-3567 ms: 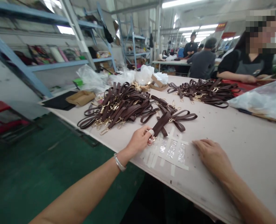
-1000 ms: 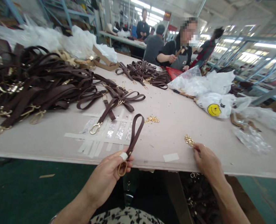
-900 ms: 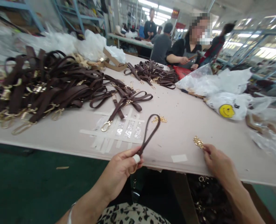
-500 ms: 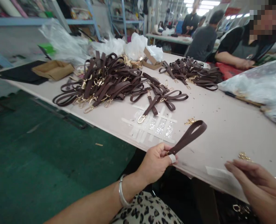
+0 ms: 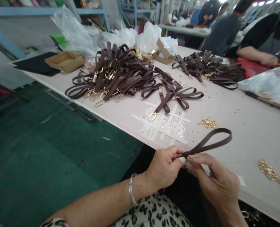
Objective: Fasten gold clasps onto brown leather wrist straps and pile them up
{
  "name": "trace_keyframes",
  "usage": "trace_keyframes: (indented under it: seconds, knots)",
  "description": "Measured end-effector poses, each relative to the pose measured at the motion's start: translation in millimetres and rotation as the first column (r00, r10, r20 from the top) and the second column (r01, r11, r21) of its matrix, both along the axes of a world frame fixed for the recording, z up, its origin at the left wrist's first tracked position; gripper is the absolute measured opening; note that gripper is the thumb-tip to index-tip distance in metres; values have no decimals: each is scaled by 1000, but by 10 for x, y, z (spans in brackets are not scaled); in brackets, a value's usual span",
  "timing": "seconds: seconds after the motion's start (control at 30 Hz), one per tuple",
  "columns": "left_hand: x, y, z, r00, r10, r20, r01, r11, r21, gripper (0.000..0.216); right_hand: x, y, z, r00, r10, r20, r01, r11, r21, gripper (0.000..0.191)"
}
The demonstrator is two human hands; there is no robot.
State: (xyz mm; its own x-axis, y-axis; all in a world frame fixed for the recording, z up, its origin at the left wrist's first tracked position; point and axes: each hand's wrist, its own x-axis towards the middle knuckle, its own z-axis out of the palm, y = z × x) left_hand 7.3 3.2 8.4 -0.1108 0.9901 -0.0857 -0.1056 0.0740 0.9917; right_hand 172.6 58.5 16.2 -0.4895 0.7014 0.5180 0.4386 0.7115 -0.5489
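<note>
My left hand [image 5: 163,167], with a taped fingertip and a silver bangle on the wrist, pinches the clasp end of a brown strap loop [image 5: 209,142] just off the table's near edge. My right hand [image 5: 215,181] meets it, fingers pressed together at the same end of the strap. The loop sticks out to the right over the table [image 5: 244,126]. A single strap with a gold clasp [image 5: 160,107] lies on a taped patch [image 5: 165,124] in front of me. Behind it sits a big heap of brown straps [image 5: 116,75].
Small gold metal parts lie in a little pile [image 5: 208,123] and at the right edge [image 5: 273,175]. A second strap heap [image 5: 208,67], plastic bags [image 5: 140,36] and cardboard boxes [image 5: 65,60] are farther back. Other people work at the far right [image 5: 260,41]. Green floor [image 5: 35,151] lies left.
My right hand left the gold parts on the table and came over to the strap end held in my left hand. The strap loop swung lower, to the right.
</note>
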Motion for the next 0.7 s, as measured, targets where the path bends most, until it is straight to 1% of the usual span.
trace_keyframes:
  seconds: [0.1, 0.2, 0.3, 0.37, 0.4, 0.47, 0.5, 0.57, 0.6, 0.63, 0.7]
  knots:
    - [-31, -24, 23, 977, 15, -212, -3, 998, 60, 24, -23, -40, 8, 1000, 12, 26, -13, 999, 52, 11]
    - [-43, -37, 60, 953, 8, -302, 25, 994, 106, 25, -39, -78, -13, 998, -55, 6, 54, 997, 47, 9]
    - [-36, -45, 87, 949, 5, -316, 38, 991, 130, 25, -47, -111, -64, 987, -141, -72, 139, 990, -39, 5]
    - [-29, -49, 88, 941, 4, -339, 49, 988, 149, 26, -56, -127, -94, 970, -200, -142, 179, 973, -145, 10]
    - [-24, -50, 82, 934, 2, -357, 59, 985, 160, 27, -62, -132, -104, 955, -237, -177, 198, 957, -212, 13]
    - [-7, -50, 60, 917, -7, -399, 93, 976, 196, 29, -69, -142, -114, 914, -322, -249, 217, 903, -370, 22]
    - [6, -46, 48, 907, -12, -421, 116, 968, 221, 30, -66, -149, -119, 887, -362, -285, 209, 867, -452, 28]
    - [37, -21, 35, 880, -28, -473, 179, 944, 277, 34, -38, -171, -145, 836, -423, -349, 149, 788, -598, 42]
    - [50, 5, 39, 857, -40, -514, 222, 928, 299, 36, -12, -188, -168, 813, -449, -370, 122, 754, -646, 49]
    - [54, 40, 52, 820, -55, -570, 277, 909, 311, 35, 23, -210, -196, 790, -477, -385, 114, 732, -672, 55]
    - [18, 139, 106, 712, -67, -699, 380, 874, 302, 26, 123, -266, -243, 734, -552, -396, 174, 717, -675, 63]
